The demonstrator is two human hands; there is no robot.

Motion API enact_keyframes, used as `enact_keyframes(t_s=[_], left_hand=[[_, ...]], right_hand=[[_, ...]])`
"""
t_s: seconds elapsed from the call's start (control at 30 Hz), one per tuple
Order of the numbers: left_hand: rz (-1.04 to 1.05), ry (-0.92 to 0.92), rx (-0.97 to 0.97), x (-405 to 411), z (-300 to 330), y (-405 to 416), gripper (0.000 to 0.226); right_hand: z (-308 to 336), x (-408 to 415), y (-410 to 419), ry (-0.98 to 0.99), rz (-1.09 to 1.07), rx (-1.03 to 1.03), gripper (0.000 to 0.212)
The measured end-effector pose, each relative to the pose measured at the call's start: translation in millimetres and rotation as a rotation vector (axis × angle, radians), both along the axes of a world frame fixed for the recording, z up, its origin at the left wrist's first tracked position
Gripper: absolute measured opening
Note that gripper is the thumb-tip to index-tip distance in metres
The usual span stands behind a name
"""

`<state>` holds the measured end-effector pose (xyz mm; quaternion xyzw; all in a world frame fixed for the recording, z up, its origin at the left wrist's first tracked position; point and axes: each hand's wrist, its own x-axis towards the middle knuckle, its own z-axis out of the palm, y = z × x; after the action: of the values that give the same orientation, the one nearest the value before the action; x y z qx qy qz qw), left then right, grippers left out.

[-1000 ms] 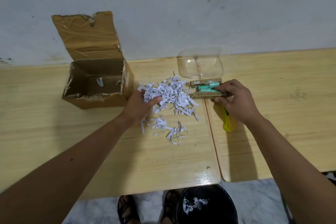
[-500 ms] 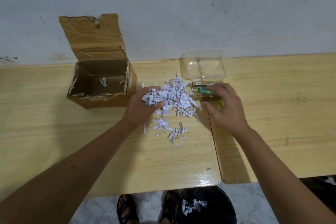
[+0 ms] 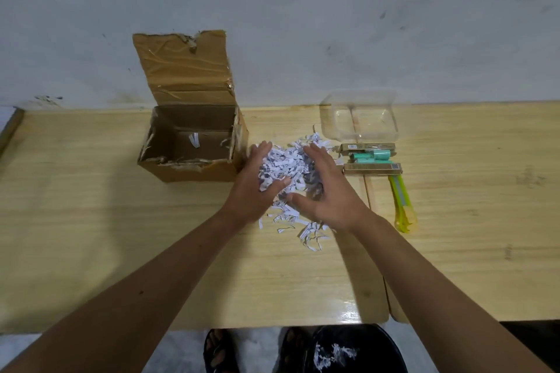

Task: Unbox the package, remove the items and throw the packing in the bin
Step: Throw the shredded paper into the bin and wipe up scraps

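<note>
An open cardboard box (image 3: 188,157) stands at the back left of the table, lid up, with a few paper strips inside. A heap of shredded white paper (image 3: 288,165) lies right of it. My left hand (image 3: 254,188) and my right hand (image 3: 327,191) cup the heap from both sides, fingers curled around the strips. More loose strips (image 3: 303,228) lie on the table beneath my wrists. The removed items sit to the right: two gold slim boxes (image 3: 372,168) with a teal item (image 3: 372,156) between them.
A clear plastic container (image 3: 360,118) stands behind the items near the wall. A yellow-green utility knife (image 3: 403,203) lies right of my right hand. A black bin (image 3: 348,348) holding some shreds stands on the floor under the table's front edge, beside sandalled feet (image 3: 218,348).
My right hand left the gold boxes and moved left onto the paper heap. My left hand stayed on the heap, and both hands now press the strips together.
</note>
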<state>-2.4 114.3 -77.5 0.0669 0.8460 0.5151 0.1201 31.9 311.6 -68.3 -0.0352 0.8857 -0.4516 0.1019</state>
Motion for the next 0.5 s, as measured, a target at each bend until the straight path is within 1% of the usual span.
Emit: enact_keyframes(t_s=[0.1,0.2,0.27,0.37,0.5], left_hand=[[0.003,-0.046,0.022,-2.3,-2.7,-3.4,0.079],[-0.029,0.01,-0.008,-0.8,-5.5,-9.0,0.074],[-0.04,0.061,-0.031,-1.3,-8.2,-12.0,0.075],[-0.081,0.133,-0.058,-3.9,-16.4,-15.9,0.076],[-0.078,0.079,-0.001,-5.7,-22.4,-17.6,0.077]], right_hand=[[-7.1,-2.4,-4.6,0.048,0.03,0.022,0.093],[-8.7,-3.0,-4.7,0.145,0.041,-0.014,0.084],[-6.9,-5.8,-2.2,0.225,0.002,-0.022,0.081],[-3.3,-15.3,1.8,0.248,-0.043,0.004,0.087],[-12.6,-23.8,3.8,0.089,0.024,0.048,0.105]])
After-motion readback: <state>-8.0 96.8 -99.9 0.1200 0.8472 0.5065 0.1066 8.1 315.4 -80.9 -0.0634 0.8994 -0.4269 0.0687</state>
